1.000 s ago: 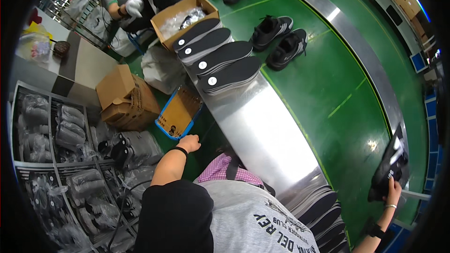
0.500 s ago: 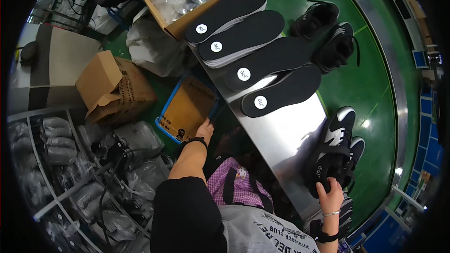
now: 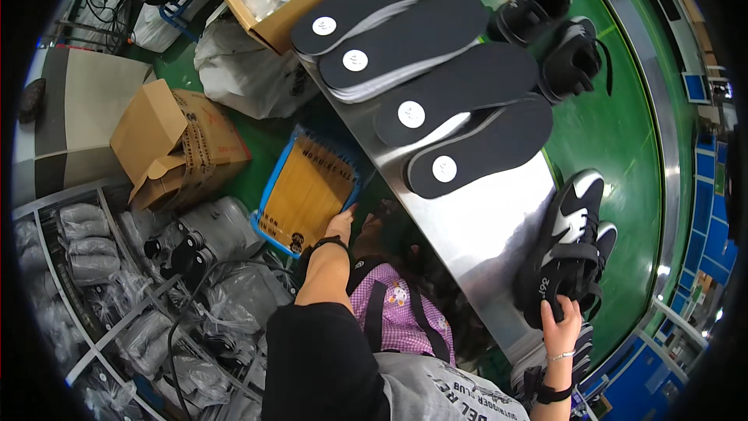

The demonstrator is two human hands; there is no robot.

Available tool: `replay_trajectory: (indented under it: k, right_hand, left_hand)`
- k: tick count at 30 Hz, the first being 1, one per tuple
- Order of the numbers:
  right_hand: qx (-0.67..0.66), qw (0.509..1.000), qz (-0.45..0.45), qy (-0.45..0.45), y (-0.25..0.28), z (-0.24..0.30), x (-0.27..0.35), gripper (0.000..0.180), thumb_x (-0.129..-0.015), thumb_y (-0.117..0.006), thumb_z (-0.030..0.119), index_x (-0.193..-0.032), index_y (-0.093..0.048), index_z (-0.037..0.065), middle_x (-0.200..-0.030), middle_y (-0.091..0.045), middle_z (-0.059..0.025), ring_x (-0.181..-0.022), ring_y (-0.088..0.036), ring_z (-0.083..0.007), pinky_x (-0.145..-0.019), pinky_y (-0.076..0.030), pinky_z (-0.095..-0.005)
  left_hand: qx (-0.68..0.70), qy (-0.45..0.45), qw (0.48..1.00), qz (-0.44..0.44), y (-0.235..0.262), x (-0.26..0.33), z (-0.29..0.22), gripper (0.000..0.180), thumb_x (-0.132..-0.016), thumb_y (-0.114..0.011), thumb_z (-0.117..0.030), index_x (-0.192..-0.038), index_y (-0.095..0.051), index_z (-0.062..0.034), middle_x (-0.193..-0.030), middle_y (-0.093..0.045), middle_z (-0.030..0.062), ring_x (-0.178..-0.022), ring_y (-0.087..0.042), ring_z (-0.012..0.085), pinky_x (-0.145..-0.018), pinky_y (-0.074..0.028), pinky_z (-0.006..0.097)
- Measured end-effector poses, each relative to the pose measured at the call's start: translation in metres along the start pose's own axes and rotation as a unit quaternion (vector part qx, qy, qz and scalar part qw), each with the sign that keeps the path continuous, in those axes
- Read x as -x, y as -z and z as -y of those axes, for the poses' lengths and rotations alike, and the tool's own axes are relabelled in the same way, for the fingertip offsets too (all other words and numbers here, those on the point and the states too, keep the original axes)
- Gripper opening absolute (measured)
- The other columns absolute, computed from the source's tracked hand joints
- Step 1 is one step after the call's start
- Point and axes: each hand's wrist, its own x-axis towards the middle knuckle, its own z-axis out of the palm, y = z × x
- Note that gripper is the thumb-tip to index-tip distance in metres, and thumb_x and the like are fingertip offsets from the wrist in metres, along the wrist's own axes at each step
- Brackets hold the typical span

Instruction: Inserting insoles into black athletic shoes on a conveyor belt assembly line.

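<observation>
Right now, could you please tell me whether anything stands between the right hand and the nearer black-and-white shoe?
Nothing visible does: the right hand is directly on the nearer black-and-white shoe, at its heel end. The other shoe shows beyond it, not between them.

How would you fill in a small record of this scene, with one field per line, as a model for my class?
Left hand: at the right edge of a blue-rimmed tray; grip unclear
Right hand: gripping the heel end of a black-and-white shoe
Beside that shoe: a second shoe, partly hidden
Metal bench: four stacks of black insoles with round white labels
Green surface: two black shoes beyond the insoles
Lower left: plastic-wrapped items
</observation>
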Motion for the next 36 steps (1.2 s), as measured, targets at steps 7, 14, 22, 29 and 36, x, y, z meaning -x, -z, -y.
replay_trajectory:
  k: [7, 14, 22, 29, 36]
  right_hand:
    - [-0.013, 0.999, -0.016, 0.035, 0.0, 0.012, -0.004, 0.027, -0.067, -0.067, 0.024, -0.08, -0.06, 0.002, -0.072, -0.054, -0.0176, -0.067, -0.054, -0.0348, -0.059, -0.043, -0.0387]
    - [-0.014, 0.998, -0.004, 0.063, 0.001, 0.026, 0.002, 0.03, -0.067, -0.065, 0.038, -0.077, -0.062, 0.009, -0.065, -0.052, -0.0123, -0.061, -0.056, -0.0281, -0.053, -0.045, -0.0366]
    - [-0.173, 0.983, 0.055, 0.004, 0.035, 0.037, 0.034, 0.041, -0.072, -0.056, 0.049, -0.089, -0.061, 0.012, -0.073, -0.056, -0.0149, -0.064, -0.058, -0.03, -0.058, -0.048, -0.0381]
    - [-0.134, 0.984, -0.111, 0.029, 0.059, 0.031, 0.086, 0.028, -0.077, -0.054, 0.037, -0.079, -0.059, 0.009, -0.07, -0.056, -0.0076, -0.064, -0.058, -0.0237, -0.054, -0.043, -0.0326]
    - [-0.262, 0.884, 0.059, -0.383, -0.11, 0.006, 0.226, 0.023, -0.078, -0.051, 0.028, -0.073, -0.06, 0.008, -0.072, -0.06, -0.0095, -0.073, -0.058, -0.0295, -0.064, -0.046, -0.0387]
  left_hand:
    - [0.187, 0.024, 0.976, 0.11, 0.066, 0.054, -0.023, 0.026, -0.081, -0.045, -0.026, -0.1, -0.063, -0.0207, -0.102, -0.058, -0.0058, -0.112, -0.038, 0.018, -0.1, 0.008, 0.055]
    - [0.35, 0.148, 0.924, 0.047, 0.069, 0.048, -0.043, 0.029, -0.08, -0.047, -0.026, -0.103, -0.061, -0.0152, -0.105, -0.057, 0.0015, -0.111, -0.041, 0.0204, -0.099, 0.006, 0.057]
    - [0.688, 0.098, 0.672, -0.255, 0.212, 0.135, 0.033, 0.032, -0.074, -0.06, -0.025, -0.09, -0.056, 0.002, -0.086, -0.058, 0.0207, -0.082, -0.054, 0.0341, -0.074, -0.043, 0.039]
    - [0.722, -0.028, 0.629, -0.289, 0.319, 0.222, 0.107, 0.034, -0.072, -0.062, -0.009, -0.103, -0.051, 0.0005, -0.107, -0.051, 0.0166, -0.092, -0.053, 0.0248, -0.08, -0.042, 0.034]
    - [0.509, -0.045, 0.808, -0.293, 0.334, 0.18, 0.131, 0.061, -0.071, -0.061, -0.016, -0.121, -0.033, 0.0058, -0.126, -0.03, 0.0276, -0.118, -0.026, 0.0412, -0.099, -0.021, 0.044]
